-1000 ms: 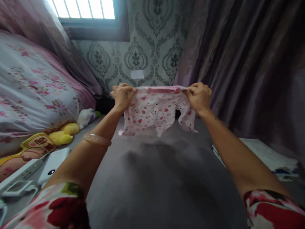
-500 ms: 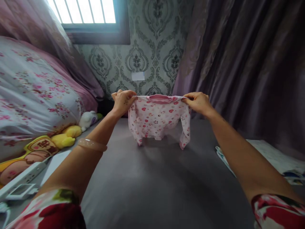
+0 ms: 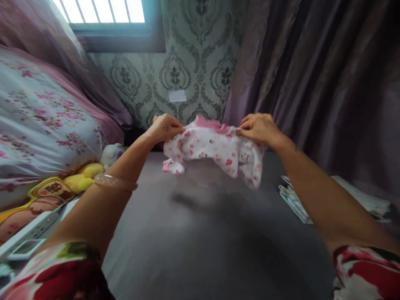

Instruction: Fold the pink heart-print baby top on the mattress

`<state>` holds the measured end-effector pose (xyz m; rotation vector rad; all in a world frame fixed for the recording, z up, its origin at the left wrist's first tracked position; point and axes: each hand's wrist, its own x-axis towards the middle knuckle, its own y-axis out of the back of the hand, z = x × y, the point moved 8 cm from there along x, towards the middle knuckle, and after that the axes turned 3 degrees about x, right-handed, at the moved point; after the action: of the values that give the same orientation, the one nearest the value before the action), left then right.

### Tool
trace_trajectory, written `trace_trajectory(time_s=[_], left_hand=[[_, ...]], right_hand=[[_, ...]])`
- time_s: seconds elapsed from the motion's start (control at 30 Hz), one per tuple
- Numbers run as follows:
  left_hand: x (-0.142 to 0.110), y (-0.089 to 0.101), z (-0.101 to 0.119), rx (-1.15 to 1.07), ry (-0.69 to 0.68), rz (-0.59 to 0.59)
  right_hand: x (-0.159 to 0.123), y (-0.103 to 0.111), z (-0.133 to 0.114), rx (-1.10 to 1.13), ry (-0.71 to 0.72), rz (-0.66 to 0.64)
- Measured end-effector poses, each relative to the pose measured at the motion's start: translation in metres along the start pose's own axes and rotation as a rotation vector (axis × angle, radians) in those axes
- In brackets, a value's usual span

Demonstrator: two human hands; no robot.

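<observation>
A small white long-sleeved shirt (image 3: pixel 206 146) with pink and red prints and a pink collar hangs in the air between my hands. My left hand (image 3: pixel 165 127) pinches it at one shoulder, beside the collar. At the other shoulder, my right hand (image 3: pixel 258 129) grips the fabric between thumb and fingers. The lower part of the shirt is swung up and blurred, with its sleeves dangling on both sides. Beneath it lies a grey bed sheet (image 3: pixel 200 241), on which the shirt casts a shadow.
Folded clothes (image 3: pixel 295 200) lie at the right, partly behind my right forearm. On the left are a yellow plush toy (image 3: pixel 83 177), a white plush toy (image 3: pixel 110 155), a power strip (image 3: pixel 40 227) and a flowered bundle (image 3: pixel 53 121). Patterned wall (image 3: pixel 200 75) and curtains (image 3: pixel 306 83) close off the back.
The shirt hung straight down before; now its hem has flapped upward and the sleeves have swung outward. Both hands keep their hold at the shoulders. The view has shifted slightly.
</observation>
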<state>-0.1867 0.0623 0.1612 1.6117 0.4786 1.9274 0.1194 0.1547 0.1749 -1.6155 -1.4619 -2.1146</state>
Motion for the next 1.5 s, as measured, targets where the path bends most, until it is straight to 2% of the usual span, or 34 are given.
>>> trace_trajectory(time_s=[0.07,0.13,0.2,0.3,0.57,0.8,0.97,1.03,1.13,1.33,1.4,1.5], left_hand=[[0.0,-0.002,-0.002,0.018,0.053,-0.008],[-0.001,0.0,-0.007,0.035,0.145,0.045],[-0.002,-0.004,-0.009,0.03,0.208,0.048],[-0.003,-0.012,-0.009,0.016,0.237,0.027],[-0.005,-0.029,-0.011,-0.083,0.302,0.03],[-0.016,-0.037,-0.013,-0.113,0.321,0.078],[-0.029,-0.034,-0.005,-0.111,0.326,0.186],[-0.038,-0.024,0.003,-0.117,0.307,0.247],[-0.054,0.0,0.019,-0.113,0.239,0.32],[-0.095,0.074,0.054,0.122,0.082,0.415],[-0.108,0.098,0.065,0.233,0.035,0.416],[-0.115,0.125,0.072,0.346,0.053,0.344]], right_hand=[[0.0,-0.007,0.004,0.061,-0.01,-0.046],[0.0,-0.007,0.015,0.12,-0.098,-0.001],[-0.001,-0.012,0.024,0.194,-0.188,-0.013],[-0.003,-0.021,0.03,0.294,-0.264,-0.069],[-0.003,-0.043,0.037,0.486,-0.302,-0.112],[-0.009,-0.046,0.031,0.484,-0.292,-0.064],[-0.022,-0.03,0.012,0.238,-0.251,0.047],[-0.032,-0.018,0.0,0.128,-0.221,0.108],[-0.05,0.0,-0.02,-0.018,-0.171,0.143],[-0.076,0.053,-0.05,-0.191,-0.045,0.153],[-0.079,0.074,-0.057,-0.208,-0.003,0.15],[-0.074,0.102,-0.067,-0.147,0.072,0.145]])
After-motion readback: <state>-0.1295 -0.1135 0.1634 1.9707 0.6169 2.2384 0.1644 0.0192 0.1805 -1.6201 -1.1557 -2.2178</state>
